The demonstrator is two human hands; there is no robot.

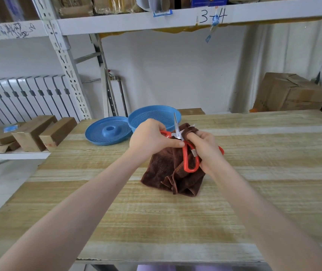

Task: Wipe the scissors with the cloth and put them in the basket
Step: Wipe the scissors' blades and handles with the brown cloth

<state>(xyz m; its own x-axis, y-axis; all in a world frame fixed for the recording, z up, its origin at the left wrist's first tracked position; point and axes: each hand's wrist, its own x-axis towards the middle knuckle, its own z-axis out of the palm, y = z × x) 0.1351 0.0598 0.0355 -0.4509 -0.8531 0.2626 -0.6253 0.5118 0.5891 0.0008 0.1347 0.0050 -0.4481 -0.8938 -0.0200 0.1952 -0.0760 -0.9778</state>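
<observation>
- Nearest the camera, two bare forearms run up from the lower corners of the frame and meet at its centre, over the pale striped wooden tabletop (pixel 254 192).
- The left hand (pixel 150 138) is curled, thumb and fingers pinching the orange-handled steel scissors (pixel 185 149) near the pivot.
- The right hand (pixel 207 149) is closed around a bunch of the dark brown terry cloth (pixel 168 173), one cloth-covered finger pressed at the base of the blades; the rest of the cloth hangs down and rests on the table.
- The scissors are held just above the table, long axis roughly upright in the frame: handle loops low, closed blades pointing up and away.
- Just beyond the blade tip, at centre frame, stands the round blue perforated plastic basket (pixel 152 114); a blue perforated lid (pixel 108 132) lies beside it to the left.
- Judgement: the basket lies straight ahead of the tip, slightly nearer the left hand, so a short forward reach should suffice.
</observation>
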